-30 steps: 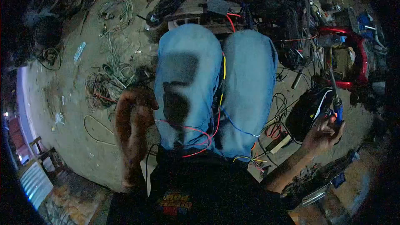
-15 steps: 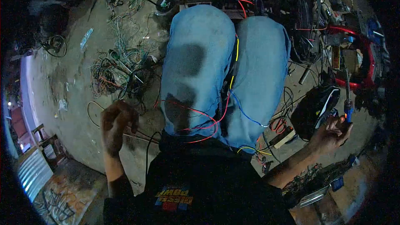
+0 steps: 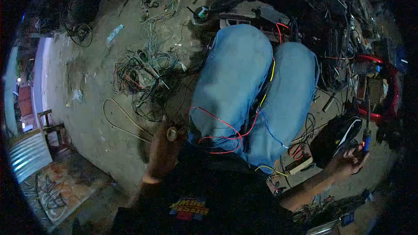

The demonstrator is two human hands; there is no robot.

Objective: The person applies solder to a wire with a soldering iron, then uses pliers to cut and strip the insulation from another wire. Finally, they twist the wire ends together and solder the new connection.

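Note:
In the head view my left hand [image 3: 165, 148] is beside the thigh, dark and blurred, its fingers curled around a small round pale thing [image 3: 172, 134] that I cannot make out. My right hand [image 3: 350, 161], out to the right, grips the blue handle of a soldering iron [image 3: 367, 142], which shows an orange light and has its metal shaft pointing away. Red wire [image 3: 217, 119] loops over the jeans [image 3: 239, 69]. Yellow wire [image 3: 273, 69] and blue wire [image 3: 271, 132] run between and across the legs, touched by neither hand.
Tangled wires [image 3: 135, 76] lie on the floor at the left. A red curved frame [image 3: 395, 89] stands at the far right, near a dark shoe [image 3: 344, 137]. A pale block [image 3: 300, 165] sits by the right thigh. Corrugated metal [image 3: 30, 154] shows at lower left.
The whole view has shifted, with the legs now farther right and lower. My left hand has come in closer to the thigh. The soldering iron remains in my right hand.

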